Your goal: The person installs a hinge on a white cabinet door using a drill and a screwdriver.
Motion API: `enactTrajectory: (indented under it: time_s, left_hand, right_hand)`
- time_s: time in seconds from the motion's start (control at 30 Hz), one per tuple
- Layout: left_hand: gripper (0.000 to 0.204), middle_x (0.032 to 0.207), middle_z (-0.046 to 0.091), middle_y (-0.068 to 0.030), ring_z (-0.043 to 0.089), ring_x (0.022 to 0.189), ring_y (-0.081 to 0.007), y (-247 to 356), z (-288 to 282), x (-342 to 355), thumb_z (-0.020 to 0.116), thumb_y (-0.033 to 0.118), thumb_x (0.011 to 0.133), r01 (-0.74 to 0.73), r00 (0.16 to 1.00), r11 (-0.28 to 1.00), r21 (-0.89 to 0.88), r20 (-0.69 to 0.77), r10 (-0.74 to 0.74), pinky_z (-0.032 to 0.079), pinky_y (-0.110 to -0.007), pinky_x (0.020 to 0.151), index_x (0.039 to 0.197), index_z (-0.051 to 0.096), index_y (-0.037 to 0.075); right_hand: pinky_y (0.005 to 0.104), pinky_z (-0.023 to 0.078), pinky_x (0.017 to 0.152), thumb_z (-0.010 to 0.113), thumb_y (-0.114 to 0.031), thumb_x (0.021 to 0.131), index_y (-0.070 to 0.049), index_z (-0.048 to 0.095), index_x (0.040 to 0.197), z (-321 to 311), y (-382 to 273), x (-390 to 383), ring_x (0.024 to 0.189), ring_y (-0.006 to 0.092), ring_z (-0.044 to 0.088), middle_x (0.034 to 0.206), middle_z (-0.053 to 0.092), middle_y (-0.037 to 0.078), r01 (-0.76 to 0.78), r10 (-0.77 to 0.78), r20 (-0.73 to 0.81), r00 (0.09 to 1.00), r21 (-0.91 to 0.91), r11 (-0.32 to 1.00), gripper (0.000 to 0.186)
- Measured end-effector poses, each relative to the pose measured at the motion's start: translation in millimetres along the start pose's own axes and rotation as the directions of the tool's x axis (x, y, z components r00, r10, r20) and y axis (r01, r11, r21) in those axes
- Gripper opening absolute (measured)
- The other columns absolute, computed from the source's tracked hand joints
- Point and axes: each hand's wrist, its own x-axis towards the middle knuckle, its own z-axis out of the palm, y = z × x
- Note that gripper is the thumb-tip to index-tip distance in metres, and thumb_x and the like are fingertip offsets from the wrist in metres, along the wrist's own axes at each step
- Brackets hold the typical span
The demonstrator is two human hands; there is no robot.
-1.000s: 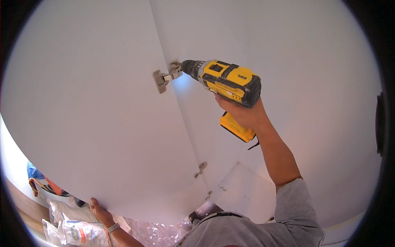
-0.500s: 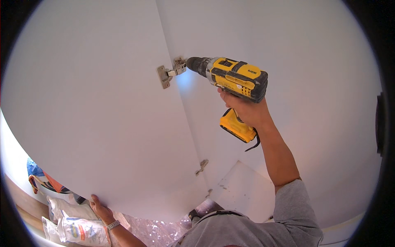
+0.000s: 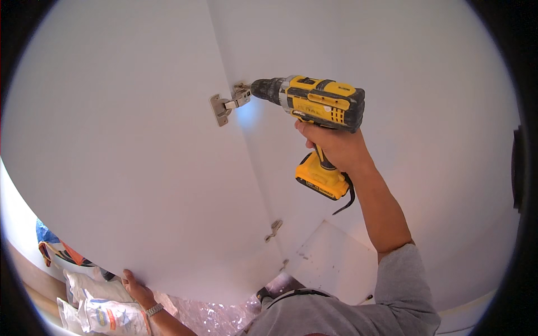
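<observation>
My right hand (image 3: 330, 147) grips a yellow-and-black cordless drill (image 3: 319, 101) by its handle, with the battery below. The drill's tip is at the upper metal hinge (image 3: 241, 95), where the white door panel (image 3: 117, 140) meets the white inner wall (image 3: 403, 112). A bluish light shines just under the tip; whether the bit touches a screw is hard to make out. Low on the left, my left hand (image 3: 139, 288) holds the panel's lower edge with its fingers round it. Another hinge (image 3: 273, 229) sits lower along the same seam, with a small fitting (image 3: 284, 264) beneath it.
Below the panel at the left lie several white bags (image 3: 109, 313), crinkled clear sheeting (image 3: 207, 305) and a blue-and-orange item (image 3: 56, 241). A pale board (image 3: 336, 257) with small specks shows at the bottom right. A dark object (image 3: 516, 168) stands at the far right rim.
The drill has shifted slightly and tilted a little, its battery swinging lower and left. Its tip remains at the upper hinge. My left hand stays at the panel's edge.
</observation>
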Motion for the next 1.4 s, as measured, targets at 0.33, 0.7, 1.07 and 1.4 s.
enactTrajectory:
  time_s: [0.33, 0.7, 1.07, 1.4]
  left_hand:
    - [0.062, 0.127, 0.057, -0.0116, 0.056, 0.112, -0.0217, -4.2, 4.2, -0.2, 0.062, 0.042, 0.094, -0.039, 0.999, 0.999, -0.011, -0.018, 0.038, 0.047, -0.036, 0.095, 0.135, 0.046, -0.001]
    - [0.057, 0.124, 0.059, -0.0104, 0.057, 0.109, -0.0213, -15.6, -9.5, 8.1, 0.064, 0.039, 0.093, 0.005, 1.0, 1.0, -0.024, -0.028, -0.005, 0.048, -0.036, 0.093, 0.132, 0.05, 0.0]
    - [0.063, 0.126, 0.057, -0.0126, 0.056, 0.112, -0.0238, -7.6, 0.4, 4.5, 0.069, 0.038, 0.09, 0.001, 0.999, 0.998, -0.07, -0.032, -0.004, 0.047, -0.038, 0.096, 0.133, 0.047, -0.002]
    - [0.059, 0.12, 0.059, -0.0085, 0.057, 0.102, -0.0176, -9.6, -13.9, 4.0, 0.068, 0.038, 0.091, 0.026, 0.997, 1.0, -0.017, -0.073, -0.027, 0.047, -0.031, 0.085, 0.131, 0.049, 0.0]
  right_hand:
    - [0.0259, 0.048, 0.06, 0.071, -0.015, 0.081, -0.004, 0.065, 0.098, 0.3, 0.8, 1.0, 0.063, 0.0092, 0.055, 0.08, 0.063, 0.001, -0.005, 0.006, -0.018, 1.0, 0.025, 1.0, 0.021]
    - [0.0265, 0.049, 0.06, 0.071, -0.015, 0.082, -0.003, 0.064, 0.095, -1.4, -1.2, 3.7, 0.062, 0.0096, 0.055, 0.079, 0.063, 0.001, 0.005, -0.006, -0.02, 1.0, -0.019, 1.0, 0.019]
    - [0.0261, 0.049, 0.06, 0.073, -0.017, 0.081, -0.003, 0.066, 0.098, -1.7, 0.3, -0.2, 0.062, 0.0098, 0.055, 0.079, 0.063, 0.002, 0.003, -0.003, -0.032, 0.999, 0.019, 1.0, 0.023]
    - [0.026, 0.052, 0.065, 0.072, -0.011, 0.082, -0.004, 0.067, 0.104, 6.6, 36.3, -10.3, 0.07, 0.0089, 0.059, 0.089, 0.068, 0.002, 0.111, -0.095, -0.095, 0.991, 0.179, 0.978, 0.023]
